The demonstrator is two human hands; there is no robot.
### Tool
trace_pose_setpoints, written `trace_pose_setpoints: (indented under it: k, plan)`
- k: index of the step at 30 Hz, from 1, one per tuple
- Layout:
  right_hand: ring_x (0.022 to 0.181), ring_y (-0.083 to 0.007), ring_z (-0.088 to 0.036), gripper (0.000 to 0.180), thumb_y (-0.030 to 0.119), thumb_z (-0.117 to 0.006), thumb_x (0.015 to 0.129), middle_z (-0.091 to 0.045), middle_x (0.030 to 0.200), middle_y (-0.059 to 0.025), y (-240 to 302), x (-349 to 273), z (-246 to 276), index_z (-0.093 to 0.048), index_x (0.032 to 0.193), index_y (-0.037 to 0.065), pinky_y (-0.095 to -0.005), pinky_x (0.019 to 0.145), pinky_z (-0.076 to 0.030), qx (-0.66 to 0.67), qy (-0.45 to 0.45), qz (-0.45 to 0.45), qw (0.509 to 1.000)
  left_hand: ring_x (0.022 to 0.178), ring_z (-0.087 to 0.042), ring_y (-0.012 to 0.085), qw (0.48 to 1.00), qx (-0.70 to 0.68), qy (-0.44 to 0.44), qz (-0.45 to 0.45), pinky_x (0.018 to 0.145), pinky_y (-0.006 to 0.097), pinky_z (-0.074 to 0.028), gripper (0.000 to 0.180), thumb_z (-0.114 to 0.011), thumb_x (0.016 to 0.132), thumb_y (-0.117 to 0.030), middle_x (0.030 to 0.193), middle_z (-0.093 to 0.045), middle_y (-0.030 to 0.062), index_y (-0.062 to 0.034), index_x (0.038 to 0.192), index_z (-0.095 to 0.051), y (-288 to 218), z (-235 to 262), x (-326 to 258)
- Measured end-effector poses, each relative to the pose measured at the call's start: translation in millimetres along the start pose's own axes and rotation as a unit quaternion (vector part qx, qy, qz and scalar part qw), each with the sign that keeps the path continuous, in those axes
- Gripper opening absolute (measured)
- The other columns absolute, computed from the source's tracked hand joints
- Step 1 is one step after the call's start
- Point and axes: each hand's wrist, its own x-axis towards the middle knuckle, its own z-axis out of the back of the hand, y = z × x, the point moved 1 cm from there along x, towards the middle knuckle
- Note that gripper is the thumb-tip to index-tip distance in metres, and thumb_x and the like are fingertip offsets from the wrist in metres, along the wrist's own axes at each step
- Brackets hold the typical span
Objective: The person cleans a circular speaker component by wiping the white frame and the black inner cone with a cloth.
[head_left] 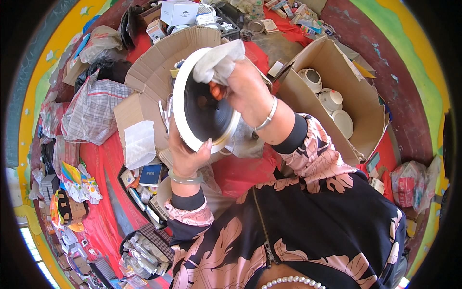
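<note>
My left hand (pixel 188 156) grips the lower rim of a round piece with a broad white rim and a dark, ridged hollow inside (pixel 202 115); its exact kind I cannot tell. The thumb lies on the rim, and the piece is tilted with its hollow toward my right. My right hand (pixel 248 86) is closed on a greyish-white cloth (pixel 219 62), which lies against the upper part of the rim. Some of its fingertips reach over the dark hollow. Behind the piece stands an open cardboard box (pixel 149 72), its contents mostly hidden by my hands.
To the right, another open cardboard box (pixel 365 101) holds several white round pieces (pixel 330 99). A checked bag (pixel 96 108) sits at the left. Baskets of small goods (pixel 147 253) stand at the lower left on red sheeting (pixel 98 192). A white carton (pixel 179 13) is at the back.
</note>
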Motion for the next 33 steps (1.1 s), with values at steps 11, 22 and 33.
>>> trace_pose_setpoints:
  k: [11,22,33]
  plan:
    - [0.049,-0.0128,-0.055,0.018,0.019,-0.053,0.087,-0.059,0.064,-0.0042,0,16,19,-0.060,0.081,0.004,-0.0234,0.046,-0.044,-0.038,0.033,-0.081,0.995,0.107,-0.054,0.0261,0.941,-0.293,-0.134,0.102,0.097,0.039,-0.041,0.057,-0.059,0.071,-0.012,0.118,-0.053,0.0130,0.0008,0.124,-0.043,29,19,-6]
    - [0.077,-0.0176,-0.064,0.025,-0.002,-0.056,0.077,-0.063,0.090,-0.0142,86,-4,47,-0.053,0.102,-0.002,-0.0299,0.070,-0.053,-0.119,0.067,0.141,0.981,0.104,-0.055,0.0238,0.869,-0.450,-0.188,0.086,0.095,0.039,-0.042,0.047,-0.060,0.074,-0.011,0.112,-0.058,0.0113,-0.0005,0.118,-0.049,18,26,8]
    - [0.096,-0.0101,-0.052,0.041,-0.008,-0.051,0.080,-0.060,0.100,-0.0028,57,0,28,-0.055,0.119,0.000,-0.0224,0.086,-0.040,-0.346,0.048,0.230,0.908,0.108,-0.053,0.0244,0.872,-0.453,-0.153,0.108,0.096,0.039,-0.041,0.053,-0.064,0.075,-0.017,0.117,-0.055,0.0109,-0.0011,0.122,-0.047,25,20,5]
